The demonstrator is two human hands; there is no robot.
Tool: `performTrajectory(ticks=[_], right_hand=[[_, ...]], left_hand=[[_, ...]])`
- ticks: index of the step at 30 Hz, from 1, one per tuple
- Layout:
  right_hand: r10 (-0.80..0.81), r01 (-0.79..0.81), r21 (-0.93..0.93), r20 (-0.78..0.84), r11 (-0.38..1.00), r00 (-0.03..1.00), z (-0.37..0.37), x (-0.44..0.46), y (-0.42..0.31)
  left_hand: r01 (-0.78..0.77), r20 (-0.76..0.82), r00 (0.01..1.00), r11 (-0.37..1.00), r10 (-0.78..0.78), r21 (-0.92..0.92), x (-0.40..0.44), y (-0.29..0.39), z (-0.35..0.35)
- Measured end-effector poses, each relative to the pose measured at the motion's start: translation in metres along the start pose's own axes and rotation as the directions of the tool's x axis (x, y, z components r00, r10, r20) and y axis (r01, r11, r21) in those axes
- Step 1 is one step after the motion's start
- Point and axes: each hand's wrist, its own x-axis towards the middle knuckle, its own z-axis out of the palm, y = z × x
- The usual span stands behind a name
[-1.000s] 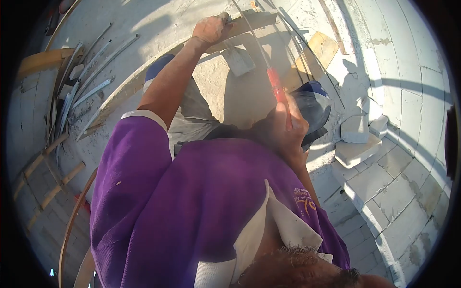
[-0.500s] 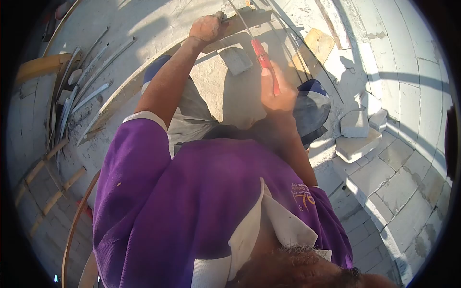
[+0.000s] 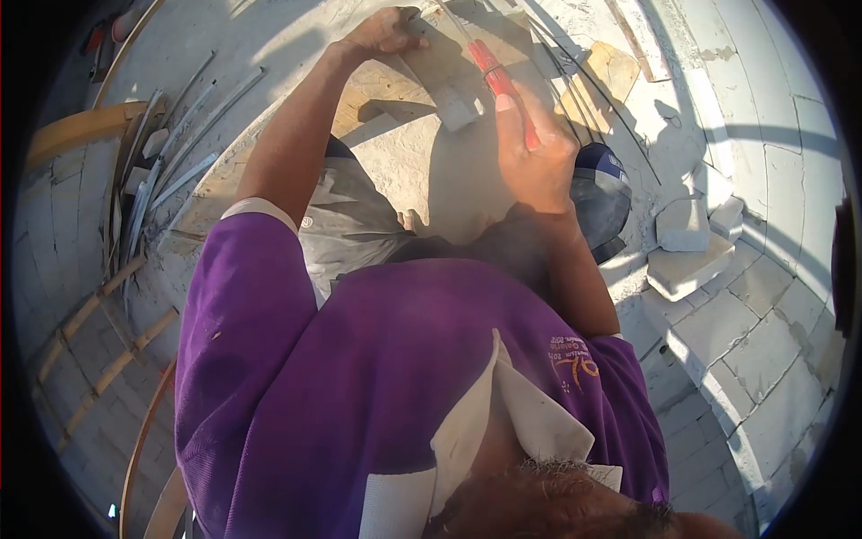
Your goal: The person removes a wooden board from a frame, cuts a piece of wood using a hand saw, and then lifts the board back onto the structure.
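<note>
My right hand (image 3: 539, 162) is closed around a red-handled tool (image 3: 494, 72); wire is wound around the handle, and a thin metal shaft runs up out of the frame. The tool's far end is hidden. At the upper left, my left hand (image 3: 391, 34) has its fingers curled at the edge of a pale masonry block (image 3: 440, 85). This block slants down towards the middle between my knees, one end sunlit. Beside it, to the right, a larger flat grey piece (image 3: 498, 40) lies close to the tool's shaft.
Thin metal bars (image 3: 175, 148) lie at the left near a curved wooden piece (image 3: 85, 130). White block pieces (image 3: 687, 251) are heaped at the right, against a block wall (image 3: 763, 332). A tan board (image 3: 611, 76) and dark rods (image 3: 593, 112) lie beyond my right foot.
My left hand has risen slightly and turned, and the pale block now shows more of its length beneath it. My right hand and the tool have shifted slightly right and up.
</note>
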Motion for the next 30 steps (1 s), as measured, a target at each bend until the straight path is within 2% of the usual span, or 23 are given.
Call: performTrajectory(ticks=[2, 4, 7, 8, 10, 11, 13, 14, 16, 17, 18, 20, 22, 24, 26, 28, 30], right_hand=[[0.074, -0.074, -0.014, 0.021, 0.997, 0.997, 0.003, -0.002, 0.008], [0.102, -0.102, -0.016, 0.019, 0.995, 0.995, 0.01, -0.005, 0.018], [0.193, -0.192, -0.028, 0.024, 0.981, 0.981, 0.026, -0.01, 0.035], [0.241, -0.24, -0.037, 0.029, 0.97, 0.97, 0.034, -0.012, 0.042], [0.235, -0.235, -0.023, -0.005, 0.972, 0.972, 0.054, -0.013, 0.062], [0.238, -0.238, -0.045, -0.023, 0.97, 0.971, 0.062, -0.012, 0.066], [0.219, -0.222, -0.06, -0.045, 0.973, 0.975, 0.077, -0.005, 0.077], [0.223, -0.225, -0.064, -0.042, 0.972, 0.974, 0.084, -0.002, 0.083], [0.262, -0.263, -0.113, -0.026, 0.958, 0.965, 0.096, 0.003, 0.088], [0.266, -0.266, -0.115, -0.021, 0.957, 0.964, 0.101, 0.006, 0.092], [0.308, -0.306, -0.112, 0.007, 0.946, 0.951, 0.105, 0.008, 0.094], [0.353, -0.347, -0.11, 0.043, 0.931, 0.935, 0.113, 0.007, 0.105], [0.395, -0.389, -0.111, 0.043, 0.915, 0.918, 0.118, 0.001, 0.121], [0.438, -0.43, -0.113, 0.053, 0.896, 0.898, 0.116, -0.002, 0.122], [0.349, -0.352, -0.091, -0.044, 0.932, 0.936, 0.115, -0.008, 0.138], [0.356, -0.359, -0.081, -0.054, 0.93, 0.933, 0.098, 0.001, 0.129], [0.314, -0.314, 0.009, -0.084, 0.949, 0.946, 0.071, 0.021, 0.102]], left_hand=[[-0.064, 0.071, 0.995, 0.995, 0.069, -0.076, 0.007, 0.002, 0.01], [-0.061, 0.112, 0.991, 0.994, 0.072, -0.094, 0.019, -0.007, 0.03], [0.109, 0.217, 0.975, 0.961, -0.053, -0.253, 0.032, -0.02, 0.058], [0.108, 0.225, 0.973, 0.961, -0.05, -0.255, 0.037, -0.026, 0.064], [0.195, 0.249, 0.957, 0.964, -0.147, -0.18, 0.05, -0.037, 0.075], [0.198, 0.256, 0.955, 0.962, -0.148, -0.185, 0.055, -0.041, 0.079], [0.201, 0.227, 0.951, 0.978, -0.208, 0.052, 0.068, -0.047, 0.082], [0.203, 0.232, 0.95, 0.978, -0.208, 0.048, 0.074, -0.052, 0.083], [0.182, 0.222, 0.955, 0.98, -0.195, 0.077, 0.081, -0.061, 0.085], [0.181, 0.272, 0.935, 0.966, -0.227, 0.183, 0.086, -0.065, 0.084], [0.184, 0.276, 0.933, 0.966, -0.229, 0.18, 0.091, -0.073, 0.079], [0.093, 0.286, 0.937, 0.933, -0.2, 0.349, 0.093, -0.105, 0.068], [0.236, 0.136, 0.95, 0.933, -0.28, 0.27, 0.06, -0.154, 0.046], [0.343, 0.104, 0.918, 0.898, -0.383, 0.275, 0.014, -0.186, 0.019], [0.456, 0.37, 0.757, 0.84, -0.539, 0.292, -0.03, -0.232, 0.007], [0.516, 0.346, 0.723, 0.8, -0.598, 0.306, -0.091, -0.26, 0.027], [0.568, 0.413, 0.716, 0.814, -0.563, 0.124, -0.131, -0.252, 0.04]])
